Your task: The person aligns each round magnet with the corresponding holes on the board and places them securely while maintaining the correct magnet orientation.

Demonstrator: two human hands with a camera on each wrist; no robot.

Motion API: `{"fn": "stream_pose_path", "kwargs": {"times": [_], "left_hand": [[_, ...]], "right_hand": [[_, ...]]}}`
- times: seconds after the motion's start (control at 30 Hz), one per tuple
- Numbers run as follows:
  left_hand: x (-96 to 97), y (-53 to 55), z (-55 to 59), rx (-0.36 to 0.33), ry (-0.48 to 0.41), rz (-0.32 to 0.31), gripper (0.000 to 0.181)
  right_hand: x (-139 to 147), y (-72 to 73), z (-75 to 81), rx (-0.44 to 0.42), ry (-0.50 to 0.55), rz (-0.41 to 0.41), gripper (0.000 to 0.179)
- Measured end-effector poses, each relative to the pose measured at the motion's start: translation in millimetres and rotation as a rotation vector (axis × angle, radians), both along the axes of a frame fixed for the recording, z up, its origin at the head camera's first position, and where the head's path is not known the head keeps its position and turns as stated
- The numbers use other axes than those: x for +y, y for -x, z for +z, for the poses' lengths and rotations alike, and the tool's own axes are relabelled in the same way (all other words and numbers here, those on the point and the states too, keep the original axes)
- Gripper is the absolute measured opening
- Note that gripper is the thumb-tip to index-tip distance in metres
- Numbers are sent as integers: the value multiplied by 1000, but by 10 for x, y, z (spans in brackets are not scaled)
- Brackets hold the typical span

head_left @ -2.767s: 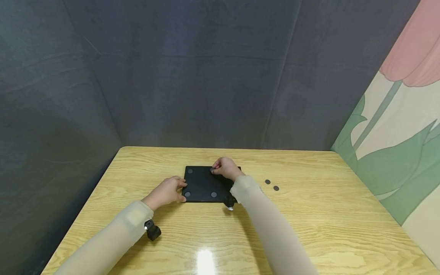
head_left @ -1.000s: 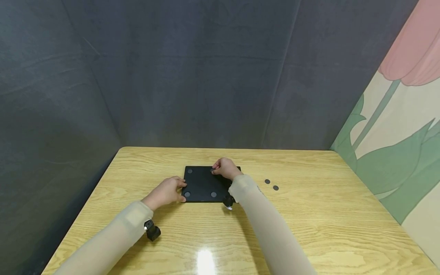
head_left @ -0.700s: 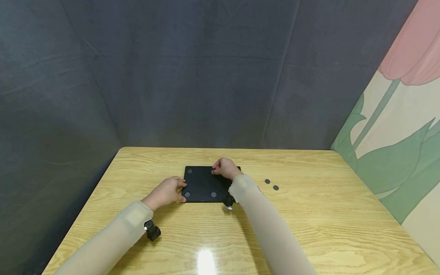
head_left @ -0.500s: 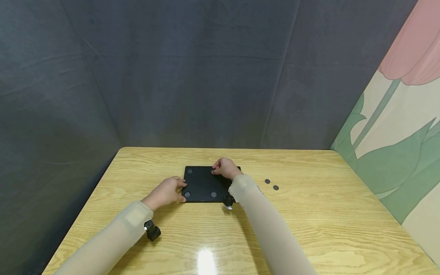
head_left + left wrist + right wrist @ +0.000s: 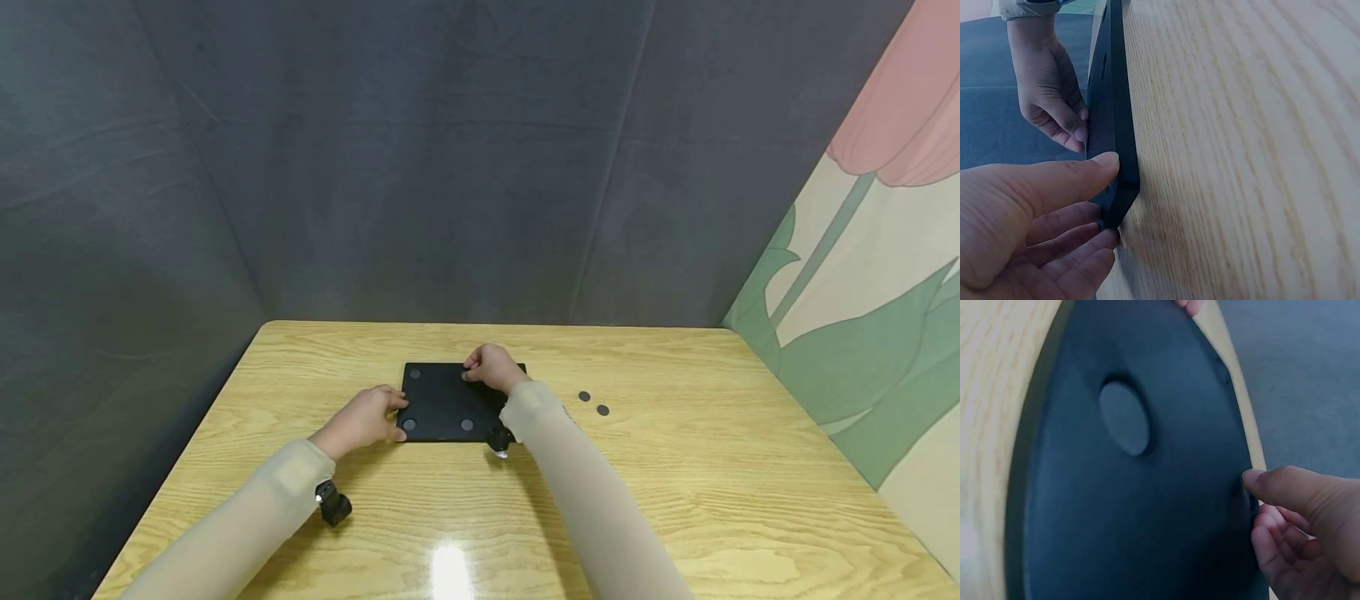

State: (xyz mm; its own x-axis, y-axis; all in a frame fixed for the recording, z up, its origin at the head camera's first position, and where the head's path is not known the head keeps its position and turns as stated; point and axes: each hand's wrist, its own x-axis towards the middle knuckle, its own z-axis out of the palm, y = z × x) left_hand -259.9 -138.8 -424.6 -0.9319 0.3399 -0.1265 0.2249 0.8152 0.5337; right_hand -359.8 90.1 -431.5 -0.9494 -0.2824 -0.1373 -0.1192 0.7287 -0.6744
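Observation:
A thin black rectangular board lies on the table. Small dark-grey round pads sit on its face, one at the far left corner, a pad at the near left and another pad along the near edge. My left hand grips the board's left side, thumb by the near corner. At the far edge, my right hand has thumb and fingers pinched on a round pad, mostly hidden by the thumb. In the right wrist view that thumb presses at the edge, with the other fingers curled beyond it.
Two loose round pads lie on the wooden table right of the board. A dark curtain hangs behind the table, and a flower-patterned wall stands at the right. My right forearm covers the board's near right corner.
My right thumb has shifted slightly over the pad at the far edge, which shows less than before. The left hand, board and loose pads stay in place.

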Motion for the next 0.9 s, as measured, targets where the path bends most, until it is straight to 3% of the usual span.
{"fn": "stream_pose_path", "kwargs": {"times": [0.17,0.37,0.53,0.9], "left_hand": [[4,3,-8,-2,4,-1,54],[11,-5,-9,-7,-2,8,54],[31,-1,-5,-9,-1,13,55],[68,-3,-3,-22,-14,27,55]], "right_hand": [[28,-9,43,18,70,21,15],[139,-81,232,48,161,64,26],[299,-169,384,85,169,70,31],[720,-540,587,143,201,52,25]]}}
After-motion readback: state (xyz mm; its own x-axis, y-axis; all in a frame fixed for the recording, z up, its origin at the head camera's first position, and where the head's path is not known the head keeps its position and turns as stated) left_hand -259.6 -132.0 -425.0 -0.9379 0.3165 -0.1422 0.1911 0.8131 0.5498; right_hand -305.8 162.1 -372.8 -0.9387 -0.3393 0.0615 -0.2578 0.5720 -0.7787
